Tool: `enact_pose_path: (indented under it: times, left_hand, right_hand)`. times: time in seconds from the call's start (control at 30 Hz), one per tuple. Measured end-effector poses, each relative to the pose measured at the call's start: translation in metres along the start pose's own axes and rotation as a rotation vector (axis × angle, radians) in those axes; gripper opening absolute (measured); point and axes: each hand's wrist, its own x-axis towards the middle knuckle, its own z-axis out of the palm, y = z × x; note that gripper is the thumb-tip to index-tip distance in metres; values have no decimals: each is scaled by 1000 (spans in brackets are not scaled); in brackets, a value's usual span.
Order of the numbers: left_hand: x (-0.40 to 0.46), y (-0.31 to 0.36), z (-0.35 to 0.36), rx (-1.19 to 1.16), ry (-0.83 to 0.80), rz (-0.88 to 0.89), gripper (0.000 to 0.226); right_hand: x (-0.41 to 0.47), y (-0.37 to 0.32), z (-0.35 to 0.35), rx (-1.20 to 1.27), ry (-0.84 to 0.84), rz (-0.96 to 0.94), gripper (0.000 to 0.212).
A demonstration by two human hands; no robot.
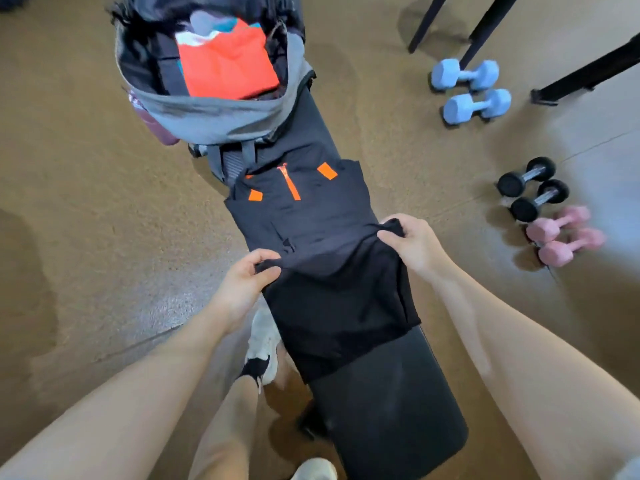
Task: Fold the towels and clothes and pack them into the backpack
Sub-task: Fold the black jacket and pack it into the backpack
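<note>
Nearest: black padded bench [388, 403] runs from the bottom of the view away toward the top, near end bare. Beside its left edge on the floor [79, 202], a leg w/ a white sneaker [263, 344] and black sock; a 2nd white shoe [311, 469] at the bottom edge.

Mid-bench: dark jacket [311, 237] w/ orange zip and orange patches lies lengthwise, collar end pointing away. Its near part is doubled back, fold edge lifted across the bench. Left hand [242, 282] pinches that raised edge at the bench's left side, thumb on top, fingers curled under the cloth. Right hand [412, 244] grips the same edge at the right side, fingers curled around a bunch of fabric. Both arms bare.

Far end of bench: grey backpack [214, 116] stands open, mouth toward the camera, just beyond the jacket's collar. Inside, a folded orange-red cloth [228, 67] on top, bits of white and teal cloth behind it.

Floor right of the bench: pink dumbbells [564, 237], black dumbbells [533, 188] beyond them, blue dumbbells [471, 88] farther. Black metal legs [485, 26] at top right.
</note>
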Motion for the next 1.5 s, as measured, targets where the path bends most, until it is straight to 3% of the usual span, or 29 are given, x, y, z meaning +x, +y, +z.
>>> enact_pose_path:
  times: [0.13,0.27,0.33,0.43,0.53,0.67,0.77,0.87,0.97,1.03,1.13,1.2,1.23,1.3,1.4,1.5]
  left_hand:
    - [70,39,-36,-44,-41,-14,25]
    - [136,48,-63,-64,108,-34,25]
    - [166,33,-73,171,190,-53,19]
    - [188,6,-79,568,171,-65,27]
    - [191,-4,-78,568,245,33,23]
    - [193,-1,-78,463,288,20,19]
    - [191,5,-74,404,267,26,16]
    - [194,12,-73,318,316,44,17]
    - [190,15,-66,416,477,157,35]
    - [181,9,-55,757,573,350,52]
    - [170,-14,-26,1177,356,622,59]
    - [172,-36,-16,1370,159,565,62]
    - [176,-46,-17,1400,126,483,66]
    - [183,-58,-26,1419,152,355,75]
    - [185,-57,-31,1453,154,334,86]
    - [173,-49,-27,1364,75,302,82]
  right_hand:
    - [81,-37,11,34,9,77,15]
    - [144,-48,31,90,63,94,14]
    - [163,-42,45,88,96,125,32]
    - [177,-24,72,15,52,185,54]
    - [180,-13,90,-107,90,156,50]
    - [184,-11,100,-206,220,227,46]
    - [190,-15,97,-381,225,298,31]
    - [194,-20,87,-348,312,304,20]
    - [189,-20,86,-262,367,219,23]
    - [176,-18,94,-364,357,15,37]
    - [147,-10,121,-630,111,-369,58]
    - [137,4,141,-783,-135,-575,64]
    - [139,15,146,-845,-186,-584,65]
    - [151,31,143,-878,-137,-422,69]
    - [168,42,124,-939,-18,-201,71]
    - [159,37,115,-862,-69,-192,65]
